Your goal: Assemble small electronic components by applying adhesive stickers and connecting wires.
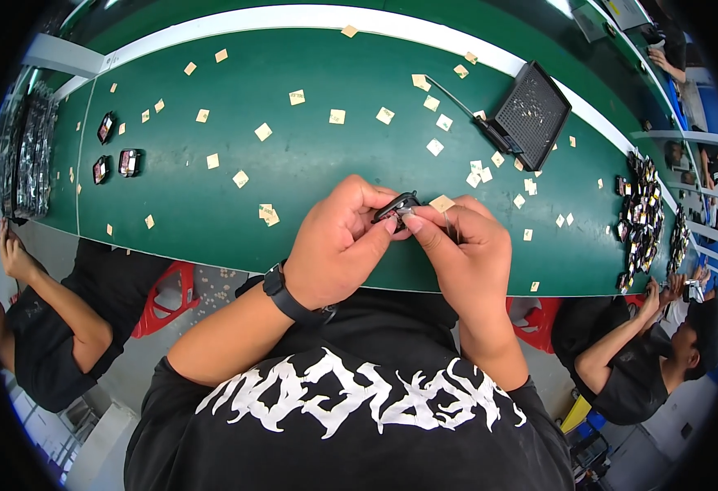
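Note:
Over the front part of the green table, my left hand grips a small black device housing between thumb and fingers. My right hand meets it from the other side, its thumb and forefinger pinched together at the housing's edge. A tan paper square shows at the right fingers, along with a thin, shiny strip whose kind I cannot make out. The pinching fingertips cover most of the housing's inner side.
Small tan paper squares are scattered over the green table. A black tray with small bits stands back right, a thin rod beside it. Black devices lie left; a heap lies right. Co-workers sit on both sides.

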{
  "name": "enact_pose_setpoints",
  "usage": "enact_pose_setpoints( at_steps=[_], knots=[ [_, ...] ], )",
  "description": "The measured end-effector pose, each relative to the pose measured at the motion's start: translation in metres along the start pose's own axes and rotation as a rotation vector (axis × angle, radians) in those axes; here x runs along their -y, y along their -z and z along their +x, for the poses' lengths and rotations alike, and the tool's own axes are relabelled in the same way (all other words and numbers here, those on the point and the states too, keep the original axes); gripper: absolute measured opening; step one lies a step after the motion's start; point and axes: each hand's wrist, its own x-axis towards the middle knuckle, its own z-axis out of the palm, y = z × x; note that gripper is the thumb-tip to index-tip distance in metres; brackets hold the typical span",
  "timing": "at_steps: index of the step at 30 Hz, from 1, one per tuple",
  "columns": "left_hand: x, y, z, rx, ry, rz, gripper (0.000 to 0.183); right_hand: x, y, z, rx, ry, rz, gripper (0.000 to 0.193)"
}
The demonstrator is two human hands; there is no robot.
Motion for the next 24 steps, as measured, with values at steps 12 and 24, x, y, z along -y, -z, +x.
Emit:
enact_pose_setpoints(
  at_steps=[12,24],
  knots=[
    [-0.008,0.000,0.001,0.021,0.109,0.001,0.015,-0.008,0.010,0.018,0.187,-0.326,0.368,0.017],
    [-0.012,-0.003,0.006,-0.023,0.174,-0.038,0.017,-0.012,0.008,0.019,0.194,-0.152,0.277,0.015]
  ],
)
